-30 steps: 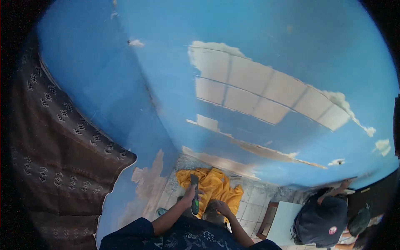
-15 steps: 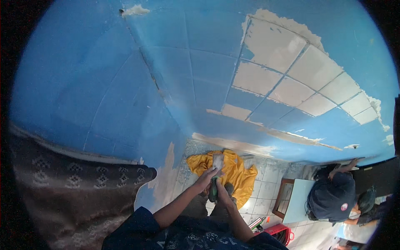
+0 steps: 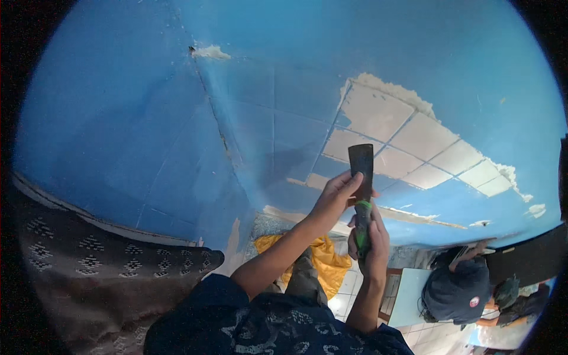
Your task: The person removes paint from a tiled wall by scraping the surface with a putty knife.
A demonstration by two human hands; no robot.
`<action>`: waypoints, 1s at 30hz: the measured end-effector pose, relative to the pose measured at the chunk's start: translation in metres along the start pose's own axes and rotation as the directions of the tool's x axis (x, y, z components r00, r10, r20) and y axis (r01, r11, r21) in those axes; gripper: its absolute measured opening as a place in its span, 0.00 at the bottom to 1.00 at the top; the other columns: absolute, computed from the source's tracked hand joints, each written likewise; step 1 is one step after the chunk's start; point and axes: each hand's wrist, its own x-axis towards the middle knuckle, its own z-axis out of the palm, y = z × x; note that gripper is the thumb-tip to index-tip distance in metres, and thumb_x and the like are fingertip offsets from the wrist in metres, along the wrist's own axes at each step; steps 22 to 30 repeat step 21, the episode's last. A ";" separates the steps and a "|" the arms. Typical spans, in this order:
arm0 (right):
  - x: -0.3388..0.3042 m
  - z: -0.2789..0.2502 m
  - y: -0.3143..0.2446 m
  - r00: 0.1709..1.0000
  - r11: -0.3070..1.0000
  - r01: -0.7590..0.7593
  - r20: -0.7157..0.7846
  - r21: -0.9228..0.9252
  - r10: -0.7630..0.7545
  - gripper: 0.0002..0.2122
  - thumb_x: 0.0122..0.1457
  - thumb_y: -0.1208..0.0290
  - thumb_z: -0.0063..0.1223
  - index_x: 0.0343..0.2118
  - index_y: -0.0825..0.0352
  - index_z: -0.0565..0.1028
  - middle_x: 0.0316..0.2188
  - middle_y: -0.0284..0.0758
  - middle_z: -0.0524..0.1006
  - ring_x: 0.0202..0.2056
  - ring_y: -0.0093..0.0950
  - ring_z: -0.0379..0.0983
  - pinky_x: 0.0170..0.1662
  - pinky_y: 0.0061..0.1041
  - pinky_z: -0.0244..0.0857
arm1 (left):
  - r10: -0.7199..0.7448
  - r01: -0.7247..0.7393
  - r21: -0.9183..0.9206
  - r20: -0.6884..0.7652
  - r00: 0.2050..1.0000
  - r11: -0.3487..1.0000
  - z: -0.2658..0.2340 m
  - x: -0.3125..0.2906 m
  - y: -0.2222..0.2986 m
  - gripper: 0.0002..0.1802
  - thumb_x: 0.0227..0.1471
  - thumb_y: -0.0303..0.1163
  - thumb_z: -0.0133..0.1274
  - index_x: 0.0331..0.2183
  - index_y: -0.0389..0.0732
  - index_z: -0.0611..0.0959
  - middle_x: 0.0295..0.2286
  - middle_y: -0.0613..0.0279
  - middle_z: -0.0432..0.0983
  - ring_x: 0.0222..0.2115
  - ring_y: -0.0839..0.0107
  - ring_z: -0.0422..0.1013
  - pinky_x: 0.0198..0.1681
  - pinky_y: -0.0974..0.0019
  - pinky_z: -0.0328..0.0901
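Observation:
A paint scraper with a wide dark blade and a black-and-green handle is held upright before the blue wall. My right hand is wrapped round its handle. My left hand grips the lower part of the blade, its thumb lying on the flat face and its other fingers mostly hidden behind. Past the blade, bare pale tiles show where the blue paint is gone, with ragged paint edges around them.
A yellow cloth lies on the tiled floor by my legs. At left is a dark patterned cover. To the right, a person in a dark shirt works beside a pale tabletop, a second person partly visible beyond.
Both hands have risen from low over the yellow cloth to in front of the wall, bringing the scraper up with them. The view has shifted, and the bare tiles appear lower.

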 end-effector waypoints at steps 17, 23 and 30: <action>0.028 -0.004 -0.085 0.995 0.979 -0.098 -0.019 -0.180 0.097 0.17 0.58 0.70 0.39 0.51 0.62 0.62 0.19 0.32 0.64 0.06 0.13 0.51 0.06 0.11 0.43 | 0.000 0.043 -0.550 0.077 0.997 0.834 0.047 0.036 -0.014 0.17 0.55 0.47 0.44 0.34 0.42 0.74 0.29 0.64 0.75 0.34 0.75 0.71 0.37 0.71 0.65; 0.044 -0.005 -0.089 0.990 0.976 -0.140 -0.013 -0.169 0.140 0.17 0.58 0.73 0.39 0.51 0.62 0.62 0.19 0.33 0.64 0.06 0.13 0.52 0.06 0.11 0.44 | 0.072 -0.076 -0.530 -0.027 0.997 0.845 0.026 0.048 -0.013 0.16 0.56 0.46 0.43 0.32 0.42 0.74 0.30 0.64 0.75 0.36 0.73 0.70 0.40 0.68 0.64; 0.044 -0.005 -0.089 0.990 0.976 -0.140 -0.013 -0.169 0.140 0.17 0.58 0.73 0.39 0.51 0.62 0.62 0.19 0.33 0.64 0.06 0.13 0.52 0.06 0.11 0.44 | 0.072 -0.076 -0.530 -0.027 0.997 0.845 0.026 0.048 -0.013 0.16 0.56 0.46 0.43 0.32 0.42 0.74 0.30 0.64 0.75 0.36 0.73 0.70 0.40 0.68 0.64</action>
